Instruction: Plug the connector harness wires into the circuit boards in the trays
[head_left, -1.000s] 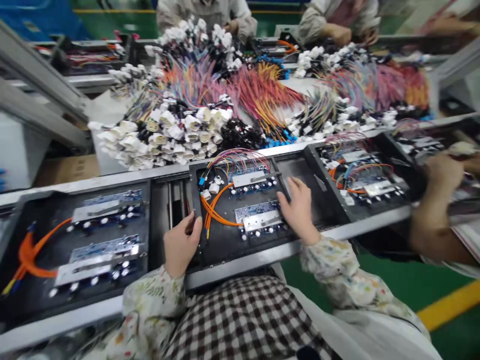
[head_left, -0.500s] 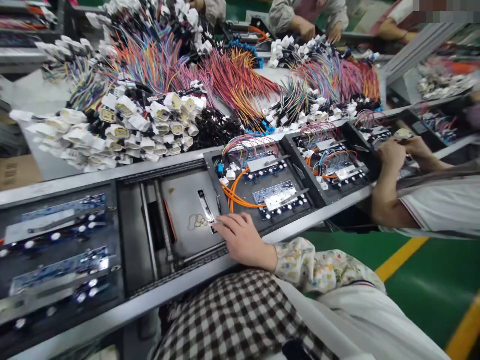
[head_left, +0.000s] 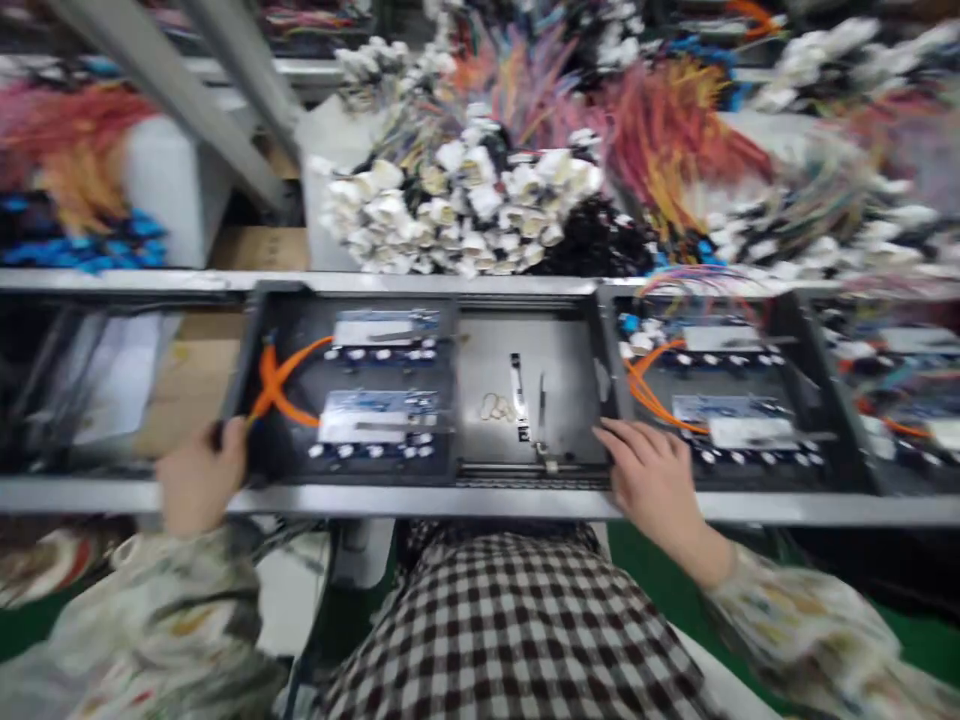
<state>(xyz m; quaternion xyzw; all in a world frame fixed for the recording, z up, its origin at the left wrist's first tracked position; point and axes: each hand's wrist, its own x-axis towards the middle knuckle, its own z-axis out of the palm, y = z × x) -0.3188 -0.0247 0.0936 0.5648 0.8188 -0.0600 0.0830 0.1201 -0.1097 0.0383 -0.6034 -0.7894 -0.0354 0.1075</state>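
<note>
The left hand [head_left: 199, 475] and right hand [head_left: 652, 485] are well apart, backs uppermost. The left arm [head_left: 180, 625] reaches forward, its hand blurred, thumb on the inner side, finger curl unclear. The right arm [head_left: 802, 610] slants inward, fingers loosely extended leftward and close together.

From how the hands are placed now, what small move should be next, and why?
Perhaps the left hand should push the left tray rightward: the hand is at its left edge, and the metal bed shows between it and the next tray by the right hand.
</note>
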